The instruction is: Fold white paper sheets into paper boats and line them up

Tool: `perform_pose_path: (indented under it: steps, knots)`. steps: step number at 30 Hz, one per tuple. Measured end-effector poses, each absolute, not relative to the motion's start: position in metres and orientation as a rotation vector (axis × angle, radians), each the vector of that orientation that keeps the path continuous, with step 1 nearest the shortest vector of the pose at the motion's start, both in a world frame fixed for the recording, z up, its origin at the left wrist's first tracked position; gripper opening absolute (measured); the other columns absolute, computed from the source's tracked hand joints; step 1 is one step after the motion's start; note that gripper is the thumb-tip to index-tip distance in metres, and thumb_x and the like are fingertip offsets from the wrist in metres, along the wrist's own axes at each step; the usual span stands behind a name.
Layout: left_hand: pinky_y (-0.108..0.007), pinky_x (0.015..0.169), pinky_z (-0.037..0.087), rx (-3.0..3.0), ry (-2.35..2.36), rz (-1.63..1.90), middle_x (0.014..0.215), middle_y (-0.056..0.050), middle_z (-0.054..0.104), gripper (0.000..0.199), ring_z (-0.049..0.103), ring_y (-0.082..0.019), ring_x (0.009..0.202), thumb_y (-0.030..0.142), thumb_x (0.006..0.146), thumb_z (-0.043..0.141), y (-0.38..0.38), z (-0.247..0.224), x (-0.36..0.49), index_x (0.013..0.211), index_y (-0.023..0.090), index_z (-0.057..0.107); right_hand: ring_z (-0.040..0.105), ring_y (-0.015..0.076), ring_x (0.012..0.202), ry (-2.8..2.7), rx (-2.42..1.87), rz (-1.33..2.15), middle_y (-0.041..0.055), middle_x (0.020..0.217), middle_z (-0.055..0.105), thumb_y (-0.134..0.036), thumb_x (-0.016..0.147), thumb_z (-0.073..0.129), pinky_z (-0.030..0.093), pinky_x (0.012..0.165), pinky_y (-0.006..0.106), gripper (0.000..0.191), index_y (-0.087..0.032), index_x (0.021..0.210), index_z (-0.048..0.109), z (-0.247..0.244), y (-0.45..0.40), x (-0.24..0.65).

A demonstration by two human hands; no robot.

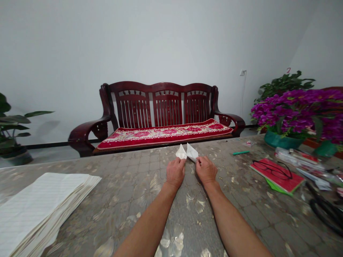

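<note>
Both arms stretch forward over the patterned table cover point(125, 192). A small folded white paper point(192, 152) with pointed tips is held up between my hands near the table's far side. My left hand point(175, 172) is closed on its left part, the fingertips pinching the lower edge. On the other side, my right hand point(206, 169) pinches the lower right edge between thumb and fingers. Two peaks stand out above the hands, with a gap between them. Whether the two parts join lower down cannot be made out.
A thick stack of lined paper point(45, 200) lies at left. On the right are a green pen point(240, 152), a red notebook point(281, 177) with glasses point(278, 169) on it, black-handled scissors point(325, 210) and purple flowers point(292, 110) in a pot. A wooden bench point(163, 87) stands beyond the table.
</note>
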State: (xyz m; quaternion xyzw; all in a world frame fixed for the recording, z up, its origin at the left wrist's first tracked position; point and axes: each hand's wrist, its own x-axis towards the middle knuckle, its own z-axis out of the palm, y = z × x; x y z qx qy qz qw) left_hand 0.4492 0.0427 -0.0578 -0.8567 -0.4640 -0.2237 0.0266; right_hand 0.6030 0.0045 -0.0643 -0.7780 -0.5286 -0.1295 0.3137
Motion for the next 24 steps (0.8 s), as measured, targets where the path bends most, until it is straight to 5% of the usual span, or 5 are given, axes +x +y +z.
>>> perform_pose_path:
  steps: [24]
  knots:
    - [-0.031, 0.089, 0.042, -2.650, -1.499, -0.750, 0.116, -0.004, 0.061, 0.037, 0.058, -0.022, 0.104, 0.030, 0.091, 0.056, 0.0442, -0.0593, 0.4464, 0.128, 0.031, 0.054, 0.060, 0.0174, 0.088, -1.390, -2.037, -0.322, 0.0024, 0.098, 0.069, -0.017, 0.085, 0.053, 0.037, 0.075, 0.027, 0.032, -0.027, 0.112, 0.069, -0.0630, 0.0056, 0.6030]
